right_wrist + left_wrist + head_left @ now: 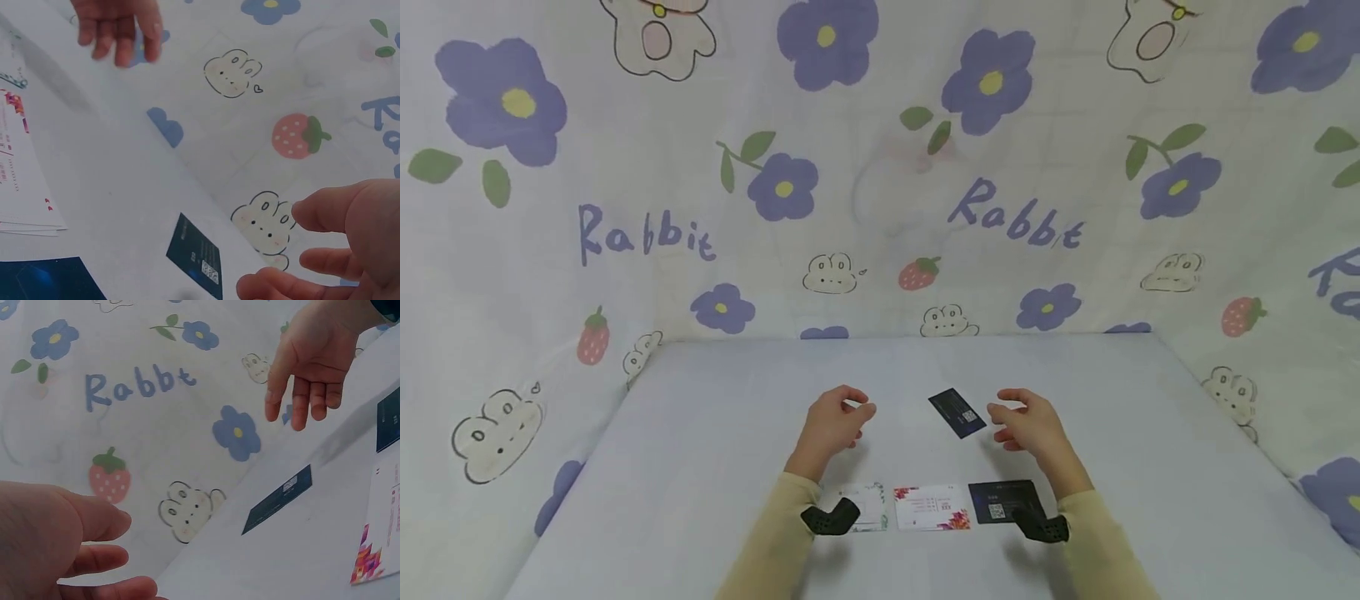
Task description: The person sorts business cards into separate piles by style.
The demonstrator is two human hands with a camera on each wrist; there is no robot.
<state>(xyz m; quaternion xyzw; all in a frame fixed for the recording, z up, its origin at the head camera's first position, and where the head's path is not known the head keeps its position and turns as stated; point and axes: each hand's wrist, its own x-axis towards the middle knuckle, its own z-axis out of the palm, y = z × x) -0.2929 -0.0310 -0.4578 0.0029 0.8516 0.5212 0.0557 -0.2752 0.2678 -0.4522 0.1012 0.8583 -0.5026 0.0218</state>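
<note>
A dark card with a QR code point(957, 412) lies at a slant on the white table, between the two hands. Just right of it, the right hand point(1028, 423) hovers with loosely bent fingers and holds nothing. To the card's left the left hand point(837, 421) is raised over the table, also holding nothing. Nearer the person is a row: a white card with green leaves point(870, 507), partly covered by the left wrist camera, a white card with red flowers point(931, 507), and another dark card point(992, 502), partly behind the right wrist camera. The right wrist view shows several stacked flowered cards point(19, 181).
The white tabletop point(715, 433) reaches back to a cloth wall point(865, 167) printed with flowers, rabbits and strawberries. Similar cloth stands at both sides. Black wrist cameras sit on the left sleeve point(767, 542) and the right sleeve point(1105, 550).
</note>
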